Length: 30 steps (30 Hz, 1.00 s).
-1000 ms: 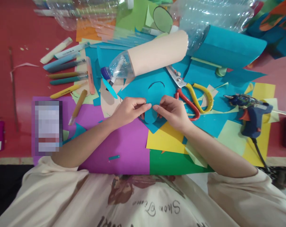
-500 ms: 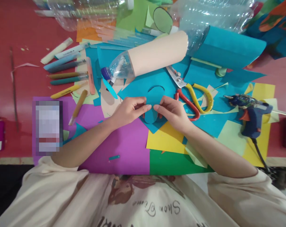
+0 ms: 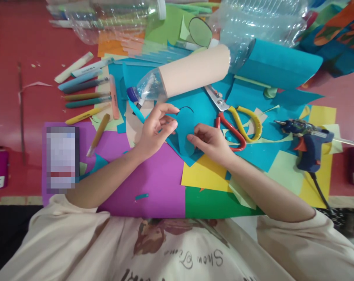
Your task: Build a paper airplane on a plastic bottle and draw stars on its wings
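Paper cutout (image 3: 185, 127), left of the scissors (image 3: 222, 104), seems mid-handling: your right hand (image 3: 213, 142) pinches it, your left hand (image 3: 155, 129) gapes fingers-apart, and the next move likely wants steadiness.

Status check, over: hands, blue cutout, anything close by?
Left hand open at cutout's left edge, contact unclear. Right hand pinching cutout's right edge. Scissors close beside right hand, on blue paper.

Left of your grip you had a red tabletop (image 3: 7, 97), paler (washed by light, it seemed) well to the right; nearer you than the grip, a pale edge (image 3: 21, 200) bordered it.
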Tool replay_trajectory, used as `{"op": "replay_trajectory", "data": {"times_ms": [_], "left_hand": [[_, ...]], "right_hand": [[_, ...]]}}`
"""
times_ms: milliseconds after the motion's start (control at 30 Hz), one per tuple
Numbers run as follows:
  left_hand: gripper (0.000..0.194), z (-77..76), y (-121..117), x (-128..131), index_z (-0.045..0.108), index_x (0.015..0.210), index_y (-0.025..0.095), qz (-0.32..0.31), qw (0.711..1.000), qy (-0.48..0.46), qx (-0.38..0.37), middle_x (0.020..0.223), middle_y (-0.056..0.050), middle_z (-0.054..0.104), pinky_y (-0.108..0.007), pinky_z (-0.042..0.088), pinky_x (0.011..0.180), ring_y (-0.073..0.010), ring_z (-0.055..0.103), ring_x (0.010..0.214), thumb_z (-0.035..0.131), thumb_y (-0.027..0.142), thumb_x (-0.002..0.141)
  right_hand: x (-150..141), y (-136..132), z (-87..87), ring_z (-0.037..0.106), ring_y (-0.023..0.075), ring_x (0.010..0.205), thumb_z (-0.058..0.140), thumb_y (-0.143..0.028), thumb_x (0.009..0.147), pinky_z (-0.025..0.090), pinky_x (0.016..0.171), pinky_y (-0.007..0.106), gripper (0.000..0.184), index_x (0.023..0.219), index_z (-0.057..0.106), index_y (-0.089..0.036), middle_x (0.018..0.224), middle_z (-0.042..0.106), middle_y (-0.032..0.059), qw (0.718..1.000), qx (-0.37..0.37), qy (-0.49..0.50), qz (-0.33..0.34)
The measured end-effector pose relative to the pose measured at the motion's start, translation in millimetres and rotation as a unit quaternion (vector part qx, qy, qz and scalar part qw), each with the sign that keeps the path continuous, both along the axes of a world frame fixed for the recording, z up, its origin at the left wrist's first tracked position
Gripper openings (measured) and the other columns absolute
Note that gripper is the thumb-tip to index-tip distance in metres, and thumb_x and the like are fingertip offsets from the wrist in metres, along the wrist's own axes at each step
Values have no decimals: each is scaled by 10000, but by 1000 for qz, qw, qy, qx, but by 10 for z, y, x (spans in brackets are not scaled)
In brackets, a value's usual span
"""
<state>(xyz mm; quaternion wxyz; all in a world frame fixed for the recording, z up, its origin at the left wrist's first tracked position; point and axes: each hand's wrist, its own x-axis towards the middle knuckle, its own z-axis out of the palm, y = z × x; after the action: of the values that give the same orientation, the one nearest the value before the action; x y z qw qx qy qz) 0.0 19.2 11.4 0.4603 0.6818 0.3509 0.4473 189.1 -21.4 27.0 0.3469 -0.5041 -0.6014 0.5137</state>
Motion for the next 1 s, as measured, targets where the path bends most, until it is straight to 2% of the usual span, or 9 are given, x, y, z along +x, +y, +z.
{"op": "replay_trajectory", "data": {"times_ms": [233,433,533,700,867,1000], "left_hand": [[388,50,-13,17,528,1082,258,4,998,-7,-59,1054,-20,618,-175,516,561,-76,610,709,606,577,875],[429,47,-1,10,521,1036,242,11,997,-1,-70,1003,-17,612,-187,504,561,-83,606,702,613,617,849],[423,78,-1,7,519,990,229,-6,997,9,-76,914,-5,601,-191,506,573,-95,609,707,610,618,849],[266,162,-19,26,519,875,215,-65,995,32,-66,832,12,607,-227,533,663,-109,617,715,618,462,874],[184,187,-35,41,537,811,212,-74,992,97,-42,689,39,567,-233,522,623,-118,595,650,636,365,837],[101,162,-47,40,605,896,204,-69,991,109,-26,792,21,655,-222,542,671,-108,628,688,621,288,842]], "right_hand": [[-6,-3,-13,356,78,495,610,-431,839,283,460,238,350,649,409,-217,547,386,-62,1000,-3,1,1],[4,0,-8,359,75,494,617,-428,838,287,461,235,349,647,417,-215,548,393,-63,1000,-3,2,5],[1,1,7,372,74,494,627,-447,836,295,463,239,364,645,421,-215,554,402,-61,1000,-5,6,3],[-17,4,19,402,77,469,643,-568,808,308,440,238,439,651,432,-216,536,425,-60,999,-19,29,-17],[-24,17,24,431,75,453,670,-641,761,328,424,231,497,648,434,-218,520,430,-67,997,-31,64,-24],[-39,26,33,411,70,445,675,-671,740,311,418,234,514,646,457,-215,515,430,-69,996,-21,81,-33]]}}
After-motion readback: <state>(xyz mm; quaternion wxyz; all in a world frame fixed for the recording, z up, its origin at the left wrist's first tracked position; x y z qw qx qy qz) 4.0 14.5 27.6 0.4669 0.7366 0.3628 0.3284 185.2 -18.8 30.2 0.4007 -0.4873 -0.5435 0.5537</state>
